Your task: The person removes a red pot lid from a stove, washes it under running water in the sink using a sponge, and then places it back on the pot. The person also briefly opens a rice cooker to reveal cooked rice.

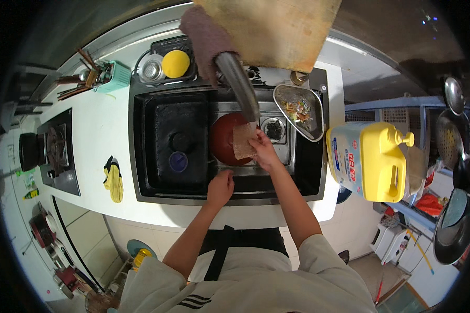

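Note:
My right hand (pixel 264 150) grips a tan square scouring cloth (pixel 243 143) by its right edge. The cloth is below the mouth of the grey faucet (pixel 243 90), in front of a reddish-brown round bowl (pixel 222 137). That bowl sits in the right part of the black double sink (pixel 309 172), beside the metal drain strainer (pixel 274 129). My left hand (pixel 221 189) hangs over the sink's front side, just below the bowl. Its fingers are curled and nothing shows in them; the palm is hidden.
A triangular strainer basket (pixel 315 121) with food scraps fills the sink's right corner. On the right stands a large yellow detergent jug (pixel 380 164). A purple round item (pixel 178 161) lies in the left basin, and yellow-black gloves (pixel 113 182) lie on the counter. Behind the faucet leans a wooden board (pixel 282 31).

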Demonstrator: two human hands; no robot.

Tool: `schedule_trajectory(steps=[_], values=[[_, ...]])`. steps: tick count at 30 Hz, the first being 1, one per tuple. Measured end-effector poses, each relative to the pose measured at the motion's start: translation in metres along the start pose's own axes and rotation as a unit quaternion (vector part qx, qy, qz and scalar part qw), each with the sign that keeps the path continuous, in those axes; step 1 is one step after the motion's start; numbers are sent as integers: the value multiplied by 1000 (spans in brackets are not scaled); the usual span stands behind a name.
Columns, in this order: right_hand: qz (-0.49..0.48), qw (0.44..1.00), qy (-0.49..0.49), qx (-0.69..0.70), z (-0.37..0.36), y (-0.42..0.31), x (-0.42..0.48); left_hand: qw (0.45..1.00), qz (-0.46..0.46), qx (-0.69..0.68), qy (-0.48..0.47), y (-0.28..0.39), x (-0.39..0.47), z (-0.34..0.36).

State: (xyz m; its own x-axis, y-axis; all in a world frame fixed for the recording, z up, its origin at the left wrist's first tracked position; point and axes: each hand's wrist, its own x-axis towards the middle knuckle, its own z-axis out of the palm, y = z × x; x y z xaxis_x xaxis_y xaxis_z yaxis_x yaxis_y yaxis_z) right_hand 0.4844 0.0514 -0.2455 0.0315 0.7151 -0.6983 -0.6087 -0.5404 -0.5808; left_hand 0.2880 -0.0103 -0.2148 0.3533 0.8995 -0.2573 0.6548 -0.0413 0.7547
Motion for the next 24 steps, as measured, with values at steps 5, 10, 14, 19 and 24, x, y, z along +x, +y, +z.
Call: schedule_trajectory(steps=[5,10,14,19,24], values=[[15,1000,-8,25,1,-7,10,991,46,128,-16,-3,-12,-23],[116,992,10,37,-17,-13,24,983,48,140,107,-2,-22,-43],[104,994,13,43,-16,-3,37,983,47,154,91,-5,-20,-37],[137,968,-95,189,24,-20,12,984,58,154,65,-8,-23,-40],[105,984,-76,120,9,-6,19,983,67,157,64,-9,-21,-38]])
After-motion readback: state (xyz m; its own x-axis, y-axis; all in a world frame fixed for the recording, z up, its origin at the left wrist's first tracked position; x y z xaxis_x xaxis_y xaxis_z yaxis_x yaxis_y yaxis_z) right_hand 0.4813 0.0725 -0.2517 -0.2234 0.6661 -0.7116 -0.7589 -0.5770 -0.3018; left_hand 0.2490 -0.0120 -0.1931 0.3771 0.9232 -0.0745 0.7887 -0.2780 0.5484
